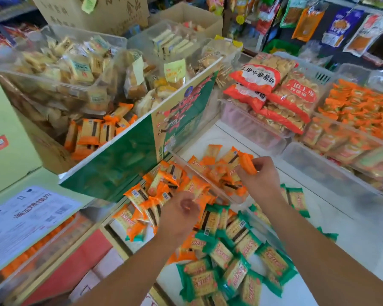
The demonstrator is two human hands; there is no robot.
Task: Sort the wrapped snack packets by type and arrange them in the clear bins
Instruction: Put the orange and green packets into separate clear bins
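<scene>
Head view: my right hand [260,176] pinches an orange packet [248,164] directly above the clear bin [179,157]; my left hand [181,214], grasp unclear, is nearer the loose pile [145,200].

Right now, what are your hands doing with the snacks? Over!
Right hand pinching an orange packet over the clear bin. Left hand curled on the orange pile, grip unclear. Green packets heaped nearer, unsorted.

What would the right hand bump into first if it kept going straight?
Probably the heap of orange packets in the clear bin; the right hand, pinching an orange packet, points at them, though depth is unclear.
</scene>
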